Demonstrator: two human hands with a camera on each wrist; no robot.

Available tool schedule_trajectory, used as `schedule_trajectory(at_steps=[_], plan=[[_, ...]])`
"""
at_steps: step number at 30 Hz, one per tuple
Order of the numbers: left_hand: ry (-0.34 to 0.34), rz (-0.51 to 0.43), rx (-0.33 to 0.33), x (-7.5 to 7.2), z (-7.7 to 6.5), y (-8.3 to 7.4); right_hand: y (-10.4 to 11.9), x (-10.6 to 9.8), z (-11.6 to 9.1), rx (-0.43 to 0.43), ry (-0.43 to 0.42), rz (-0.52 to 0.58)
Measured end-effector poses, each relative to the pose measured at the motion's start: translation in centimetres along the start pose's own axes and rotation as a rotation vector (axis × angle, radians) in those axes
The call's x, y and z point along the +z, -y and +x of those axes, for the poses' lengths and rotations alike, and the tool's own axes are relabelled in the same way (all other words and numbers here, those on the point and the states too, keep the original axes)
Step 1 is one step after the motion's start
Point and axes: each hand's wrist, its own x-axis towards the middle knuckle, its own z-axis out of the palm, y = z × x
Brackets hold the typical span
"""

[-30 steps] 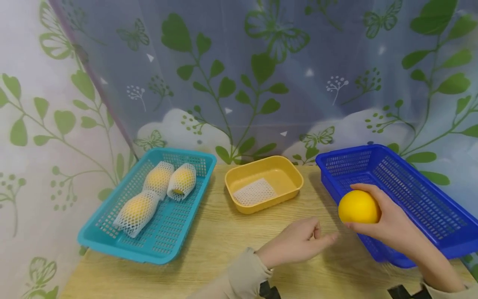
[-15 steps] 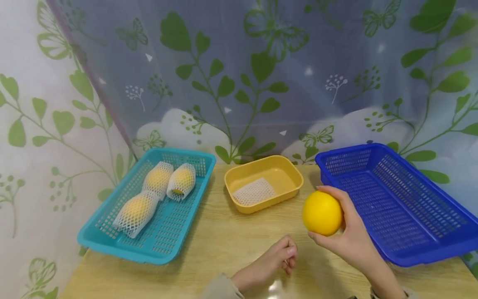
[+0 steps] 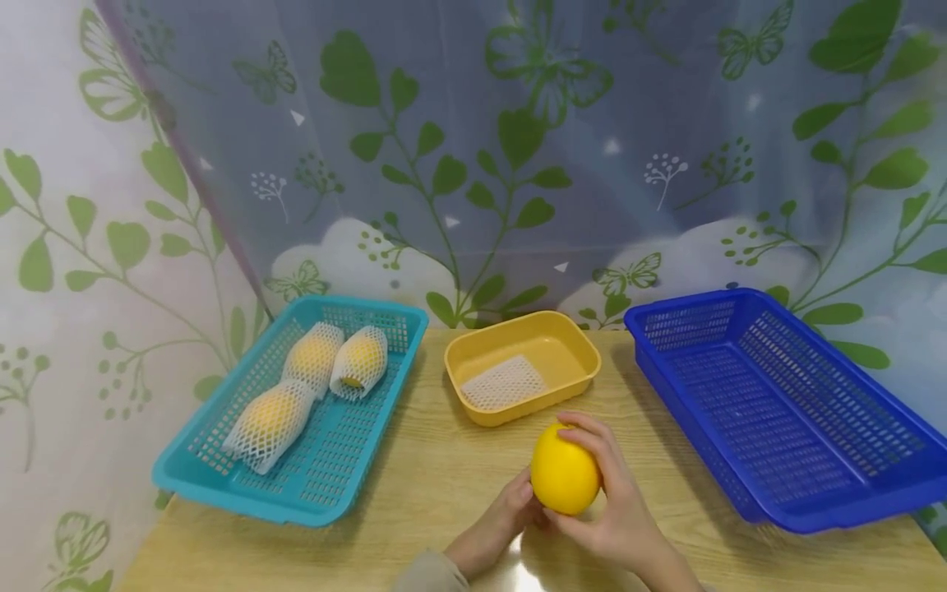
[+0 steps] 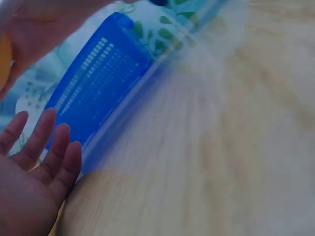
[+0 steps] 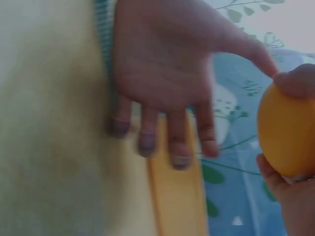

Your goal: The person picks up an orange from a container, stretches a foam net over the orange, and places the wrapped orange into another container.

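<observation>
A smooth, round yellow fruit (image 3: pixel 564 475) is held over the front of the table between the thumb and fingers of my right hand (image 3: pixel 617 514). Close beside its lower left is my left hand (image 3: pixel 494 526). The right wrist view shows the left palm (image 5: pixel 162 69) facing the camera with fingers extended and the thumb tip reaching the fruit (image 5: pixel 285 130). In the left wrist view, the left fingers (image 4: pixel 37 137) are spread, and only a sliver of the fruit (image 4: pixel 4 59) appears at the edge.
To the left stands a teal basket (image 3: pixel 355 485) with three yellow fruits in white foam nets (image 3: pixel 270 419). A yellow tray (image 3: pixel 521 409) with a flat white foam net (image 3: pixel 505 382) sits at the back centre. At right is a blue basket (image 3: pixel 688 432).
My right hand has carried the fruit leftward from over the blue basket to the front centre. My left hand has drawn back left, and its thumb has come to the fruit.
</observation>
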Motion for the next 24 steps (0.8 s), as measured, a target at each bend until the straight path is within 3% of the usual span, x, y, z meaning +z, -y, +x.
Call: schedule_trajectory(at_steps=[7,11,16,20,24], plan=[[0.014,-0.041,0.054,-1.1,-0.2,0.7,-0.9,1.4,-1.1,-0.052,0.003,0.112],[0.016,-0.030,0.065,-1.3,-0.2,0.8,-1.8,1.9,-1.8,-0.094,0.023,0.119],[-0.027,0.007,0.027,-1.3,-0.4,0.9,-2.3,2.4,-2.3,-0.138,0.061,0.096],[-0.030,-0.050,0.018,-1.3,-0.6,1.2,-2.6,2.7,-2.6,-0.181,0.109,0.095],[-0.019,-0.096,0.060,-1.2,-0.4,1.5,-2.7,2.7,-2.7,-0.188,0.133,0.094]])
